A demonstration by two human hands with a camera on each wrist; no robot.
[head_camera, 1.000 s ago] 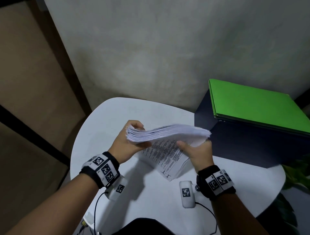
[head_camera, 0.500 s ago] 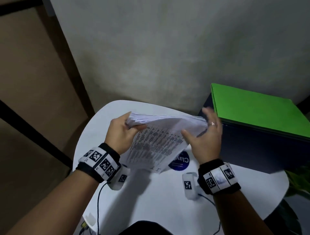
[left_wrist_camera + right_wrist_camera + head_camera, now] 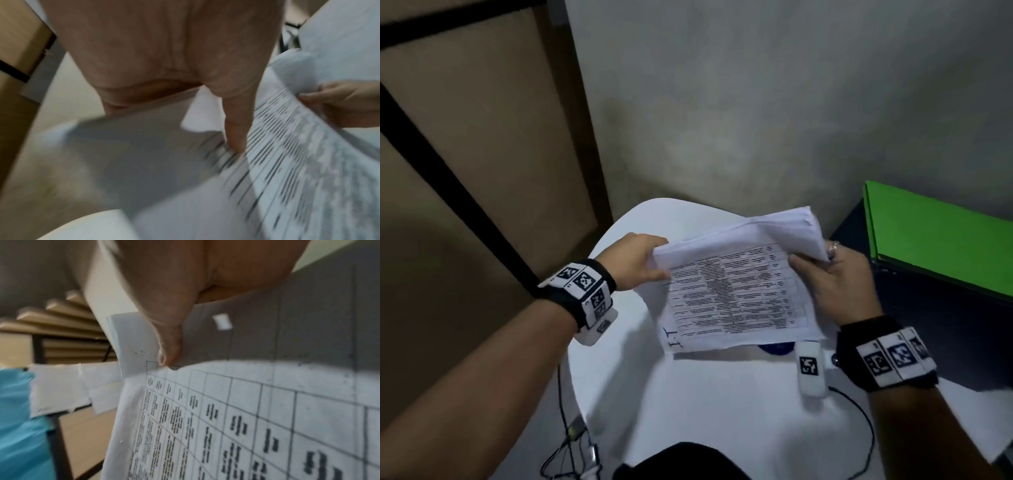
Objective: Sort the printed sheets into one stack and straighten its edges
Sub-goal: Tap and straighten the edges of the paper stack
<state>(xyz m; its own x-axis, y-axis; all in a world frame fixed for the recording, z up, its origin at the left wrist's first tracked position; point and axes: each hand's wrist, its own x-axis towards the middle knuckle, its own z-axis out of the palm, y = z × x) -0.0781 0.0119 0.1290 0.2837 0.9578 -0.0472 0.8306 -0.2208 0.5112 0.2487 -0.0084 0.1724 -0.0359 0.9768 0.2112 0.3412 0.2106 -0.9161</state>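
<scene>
A stack of printed sheets (image 3: 736,291) with a table of text on its top page is held up tilted above the white table (image 3: 688,394). My left hand (image 3: 643,260) grips the stack's left edge, thumb on the printed face (image 3: 287,146). My right hand (image 3: 832,274) grips the right edge, thumb on top (image 3: 170,345), the other fingers hidden behind the paper (image 3: 246,418). The far edge of the stack curls up and its sheets lie uneven there.
A green folder (image 3: 935,246) lies on a dark box (image 3: 928,318) at the table's right. A blue round sticker (image 3: 777,347) peeks out under the sheets. Cables (image 3: 571,445) hang at the table's near left edge. A grey wall stands behind.
The stack has turned from lying nearly flat to tilted with its printed face toward me. Both hands have shifted along its side edges and moved a little away from me.
</scene>
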